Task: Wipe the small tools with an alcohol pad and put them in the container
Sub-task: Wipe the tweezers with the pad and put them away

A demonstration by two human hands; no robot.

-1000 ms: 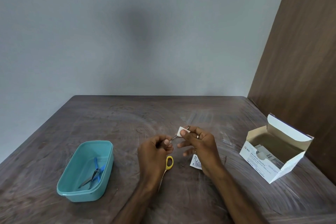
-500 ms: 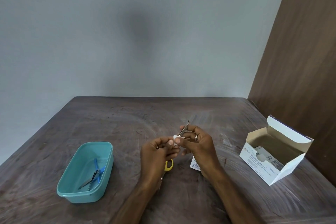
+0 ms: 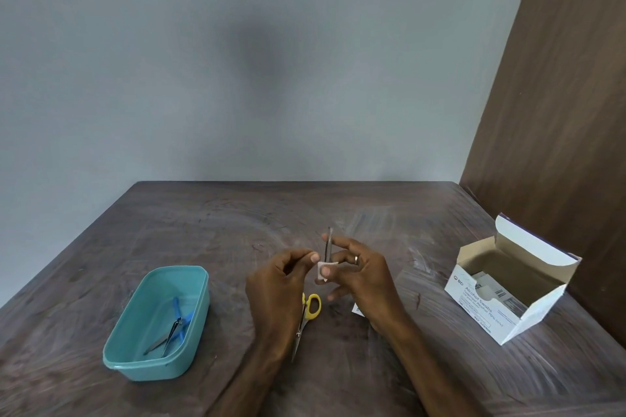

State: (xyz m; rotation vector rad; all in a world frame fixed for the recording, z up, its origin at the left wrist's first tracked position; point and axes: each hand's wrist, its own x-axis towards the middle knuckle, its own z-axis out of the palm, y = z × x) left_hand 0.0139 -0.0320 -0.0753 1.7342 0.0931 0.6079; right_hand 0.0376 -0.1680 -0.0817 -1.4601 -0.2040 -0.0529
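The right hand pinches one alcohol pad around one upright metal tool; the left hand grips its lower end. Two tools lie in the one teal container, one pair of yellow scissors on the table.

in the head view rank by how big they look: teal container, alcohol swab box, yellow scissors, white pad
1. alcohol swab box and teal container: look alike in size, so unranked
2. yellow scissors, partly hidden by a hand
3. white pad
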